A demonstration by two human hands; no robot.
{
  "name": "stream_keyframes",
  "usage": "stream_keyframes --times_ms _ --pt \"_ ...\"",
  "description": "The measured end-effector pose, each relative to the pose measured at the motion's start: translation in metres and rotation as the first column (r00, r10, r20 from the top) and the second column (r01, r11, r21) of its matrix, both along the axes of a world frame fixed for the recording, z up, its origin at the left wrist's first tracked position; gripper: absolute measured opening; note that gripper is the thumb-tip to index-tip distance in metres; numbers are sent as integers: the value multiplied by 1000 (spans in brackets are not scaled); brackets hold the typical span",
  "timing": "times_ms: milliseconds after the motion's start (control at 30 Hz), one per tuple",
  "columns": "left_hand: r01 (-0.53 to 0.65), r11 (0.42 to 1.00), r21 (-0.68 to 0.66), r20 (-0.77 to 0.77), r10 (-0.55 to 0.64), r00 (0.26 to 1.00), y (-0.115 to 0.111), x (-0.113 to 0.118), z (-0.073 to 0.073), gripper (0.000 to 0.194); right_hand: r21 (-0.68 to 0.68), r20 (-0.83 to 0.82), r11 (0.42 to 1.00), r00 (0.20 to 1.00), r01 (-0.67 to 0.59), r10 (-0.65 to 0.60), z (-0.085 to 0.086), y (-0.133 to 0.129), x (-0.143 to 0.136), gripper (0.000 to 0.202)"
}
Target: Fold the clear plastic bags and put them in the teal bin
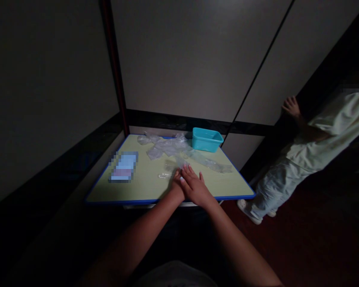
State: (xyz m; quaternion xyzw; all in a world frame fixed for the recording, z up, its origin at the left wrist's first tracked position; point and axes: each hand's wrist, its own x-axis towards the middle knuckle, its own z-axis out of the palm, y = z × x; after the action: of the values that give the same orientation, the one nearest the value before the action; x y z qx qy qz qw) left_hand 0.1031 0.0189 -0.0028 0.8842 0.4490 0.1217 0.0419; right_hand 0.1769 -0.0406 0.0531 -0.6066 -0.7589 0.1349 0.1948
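Observation:
Near the front edge of the small table (149, 190), my right hand (195, 188) lies over my left hand (177, 187). The right hand's fingers are stretched out and slightly apart. Most of the left hand's fingers are hidden beneath it, so whether they hold anything does not show. Just past my fingertips, clear plastic film (182, 161) touches or lies very close to them. A small clear plastic piece (164, 175) rests left of my hands. Crumpled clear plastic bags (167, 147) spread across the back, and a long plastic strip (217, 164) extends to the right.
A turquoise plastic bin (206, 142) stands at the table's back right. On the left lies a flat, blurred-out rectangle (124, 167). Wall panels (182, 59) rise behind the table. Another person (314, 147) stands to the right, one hand raised by the wall.

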Motion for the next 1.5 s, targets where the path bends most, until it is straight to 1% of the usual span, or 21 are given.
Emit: stream_keyframes --times_ms 167,300,400,533,633,700,833,967,1033,1133,1267,1400,1500 --pt "27 999 -32 -12 -27 1000 -4 -5 11 65 4 -5 1000 1000 18 -18 3 -3 5 52" --pt "32 999 -42 -24 -33 999 -8 -8 21 68 1 -13 999 999 42 -42 2 -2 11 52" --pt "31 999 -15 -4 -31 1000 -11 -11 25 65 -4 -15 998 998 62 -63 0 -1 14 52" --pt "109 993 36 9 -109 994 -14 -20 27 64 -6 -19 997 997 72 -72 -1 -2 16 52" --pt "172 982 71 21 -174 984 -19 -33 27 62 -2 -30 998 997 66 -66 -1 -2 17 53" --pt "186 979 80 22 -188 982 -23 -45 27 57 3 -33 997 997 72 -72 -2 -2 18 53" --pt "132 985 107 32 -136 990 -31 -70 24 46 6 -13 997 997 77 -77 -2 -1 16 53" --pt "42 989 140 73 -53 996 -33 -94 20 49 6 17 998 998 64 -65 -1 0 10 53" --pt "41 989 141 76 -53 996 -34 -101 19 51 1 38 998 997 62 -62 0 1 6 54" --pt "93 988 127 69 -102 992 -36 -101 21 54 -9 69 999 996 53 -52 -1 1 2 55" --pt "158 985 76 58 -162 985 -38 -86 27 63 -15 63 999 997 48 -47 -3 2 1 54" --pt "167 986 -4 69 -166 984 -36 -72 30 72 -3 35 998 998 59 -59 -4 2 4 54" --pt "170 985 -22 85 -167 982 -35 -69 29 79 -2 47 999 998 48 -48 -2 3 5 54"
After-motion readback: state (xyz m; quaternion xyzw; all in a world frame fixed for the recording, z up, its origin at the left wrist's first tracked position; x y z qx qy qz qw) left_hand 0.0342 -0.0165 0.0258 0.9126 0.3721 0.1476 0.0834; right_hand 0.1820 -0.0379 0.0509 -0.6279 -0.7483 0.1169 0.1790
